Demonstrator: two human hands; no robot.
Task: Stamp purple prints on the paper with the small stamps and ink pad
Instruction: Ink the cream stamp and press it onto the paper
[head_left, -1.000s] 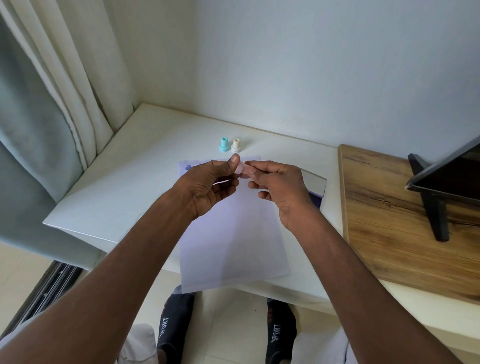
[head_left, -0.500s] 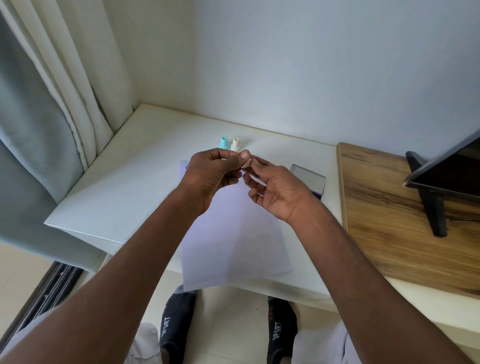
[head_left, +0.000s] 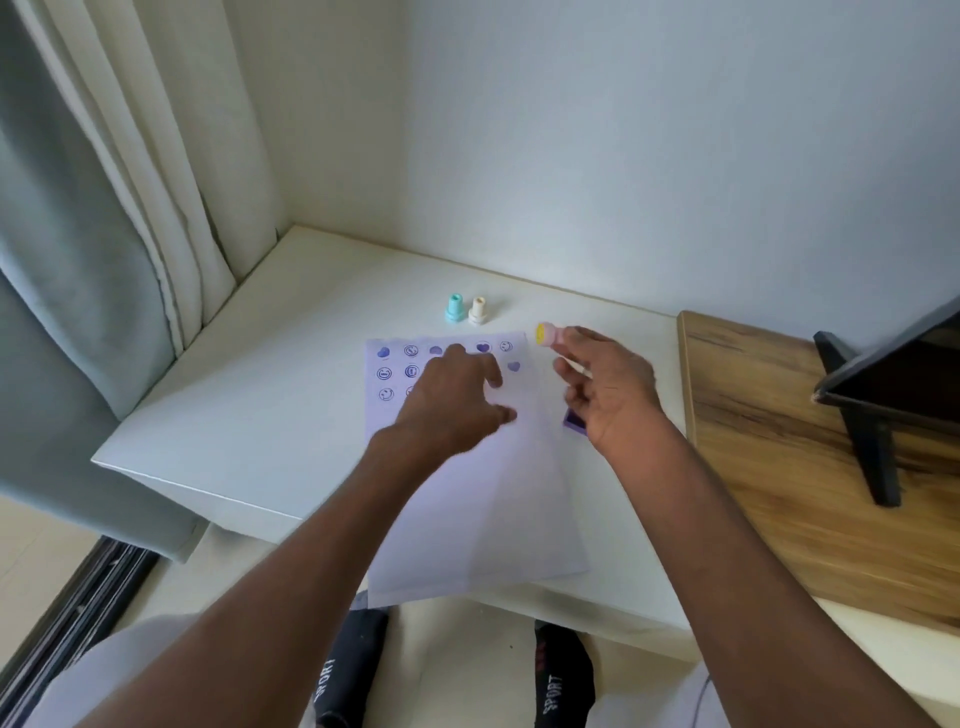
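Right hand (head_left: 605, 387) pinches the pink stamp (head_left: 549, 335), face tipped left, ink pad (head_left: 574, 420) right beneath it; left hand (head_left: 457, 402) spread over the paper (head_left: 467, 499).

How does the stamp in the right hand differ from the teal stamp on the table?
The stamp in the right hand is pink with a yellow face; the teal stamp is teal all over. The pink one is pinched by the right hand, lifted and tipped so its face shows; the teal one stands upright on the table, untouched, beside a cream stamp. Both are small and sit beyond the paper.
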